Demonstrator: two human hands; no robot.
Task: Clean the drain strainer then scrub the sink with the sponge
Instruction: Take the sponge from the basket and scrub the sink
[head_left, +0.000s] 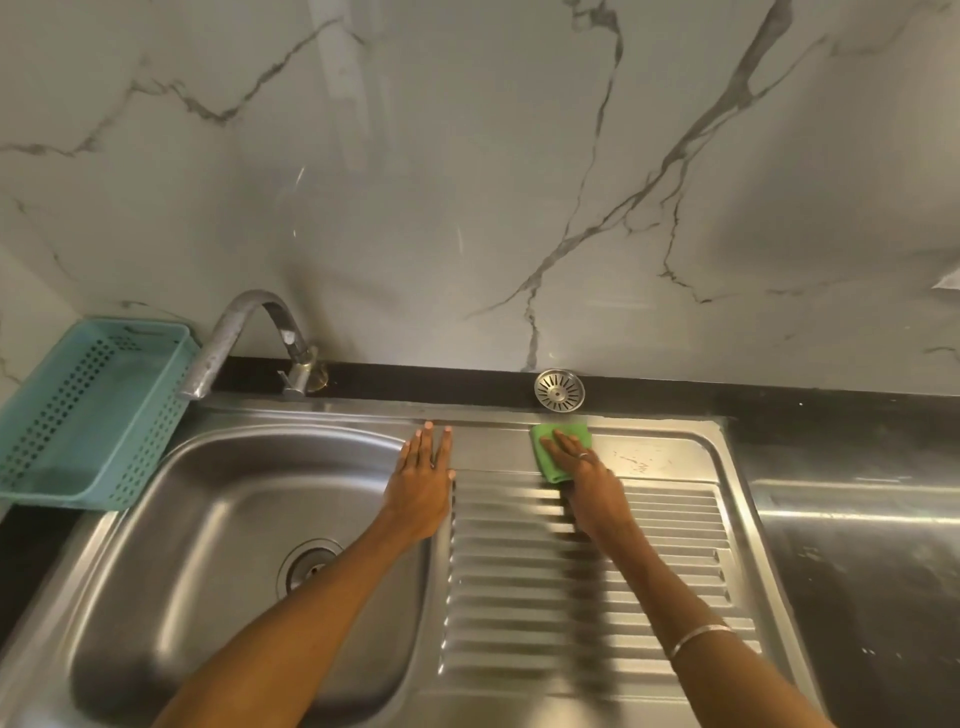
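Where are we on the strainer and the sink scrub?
Done, apparently: drain strainer is out, propped on the black ledge. In hand: right hand presses the green sponge on the drainboard; left hand rests flat beside the basin. Left: basin, refitting strainer.

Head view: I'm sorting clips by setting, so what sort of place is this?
Most likely a home kitchen: a stainless sink with a ribbed drainboard and faucet set against a marble-look wall, a removed drain strainer on the black ledge, and a green sponge.
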